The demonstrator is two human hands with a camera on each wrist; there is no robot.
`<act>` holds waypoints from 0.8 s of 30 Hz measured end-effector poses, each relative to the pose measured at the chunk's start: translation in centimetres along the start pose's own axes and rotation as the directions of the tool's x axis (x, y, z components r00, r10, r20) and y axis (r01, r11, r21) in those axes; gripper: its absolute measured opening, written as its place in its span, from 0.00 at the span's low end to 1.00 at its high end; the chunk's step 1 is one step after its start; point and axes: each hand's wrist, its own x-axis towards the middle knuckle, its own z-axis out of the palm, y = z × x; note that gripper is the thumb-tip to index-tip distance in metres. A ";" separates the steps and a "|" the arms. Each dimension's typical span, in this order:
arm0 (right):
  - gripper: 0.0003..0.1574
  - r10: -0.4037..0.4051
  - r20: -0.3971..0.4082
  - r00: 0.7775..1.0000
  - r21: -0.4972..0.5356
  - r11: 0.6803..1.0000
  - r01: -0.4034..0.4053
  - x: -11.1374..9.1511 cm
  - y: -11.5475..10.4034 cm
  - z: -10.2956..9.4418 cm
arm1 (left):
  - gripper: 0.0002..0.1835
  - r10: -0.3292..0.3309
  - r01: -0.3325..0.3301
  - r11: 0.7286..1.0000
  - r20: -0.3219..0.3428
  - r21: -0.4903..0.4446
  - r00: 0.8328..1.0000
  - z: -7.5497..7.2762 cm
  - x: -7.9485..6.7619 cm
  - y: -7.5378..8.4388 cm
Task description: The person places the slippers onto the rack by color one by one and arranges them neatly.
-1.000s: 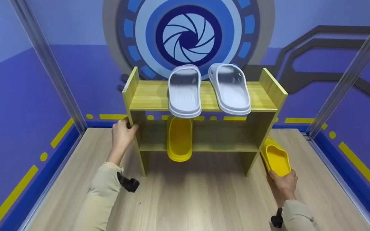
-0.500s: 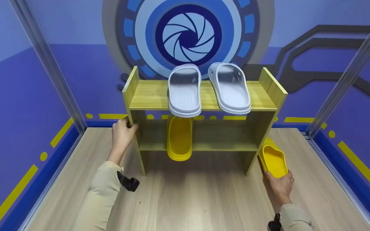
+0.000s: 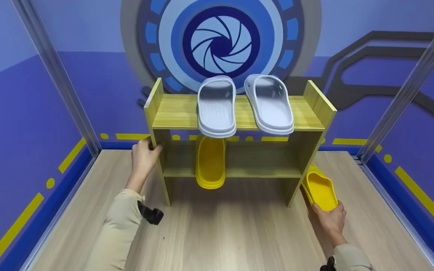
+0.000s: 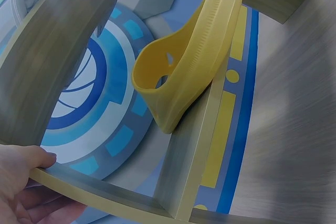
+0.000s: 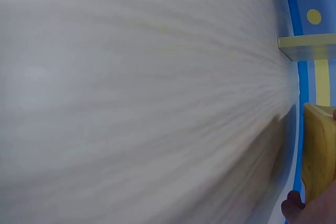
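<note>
My left hand (image 3: 144, 157) grips the left side panel of a small wooden shoe rack (image 3: 239, 172), its thumb on the inner face and its fingers outside, as the left wrist view shows. My right hand (image 3: 332, 218) holds a yellow clog (image 3: 322, 190) by the heel, toe pointing away, just right of the rack's right panel. A second yellow clog (image 3: 211, 162) rests on the middle shelf, left of centre, its heel jutting past the front edge. On the top shelf sit two light grey clogs, a left one (image 3: 217, 109) and a right one (image 3: 273, 107).
The rack stands on a wood-grain tabletop (image 3: 217, 241). Behind it is a blue and purple printed wall (image 3: 89, 90). Metal posts rise at the back left (image 3: 62, 82) and back right (image 3: 409, 90), and side walls flank the table.
My right hand has shifted slightly left with the yellow clog, bringing it closer to the rack's right panel. The left hand, the rack and the other clogs stay put.
</note>
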 end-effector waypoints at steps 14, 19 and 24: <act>0.60 -0.115 0.054 0.992 -0.134 0.984 0.121 -0.7 -0.3 -3.4 | 0.08 -0.030 0.030 0.999 0.023 -0.015 0.999 0.0 0.0 0.1; 0.58 -0.133 0.110 0.985 -0.194 0.969 0.153 -0.7 -0.9 -5.0 | 0.09 -0.030 0.031 0.999 0.018 -0.014 0.999 0.0 0.0 0.0; 0.59 -0.105 0.173 0.979 -0.266 0.952 0.149 -0.6 -1.7 -6.7 | 0.08 -0.021 0.021 1.000 0.013 -0.009 1.000 0.0 0.1 -0.1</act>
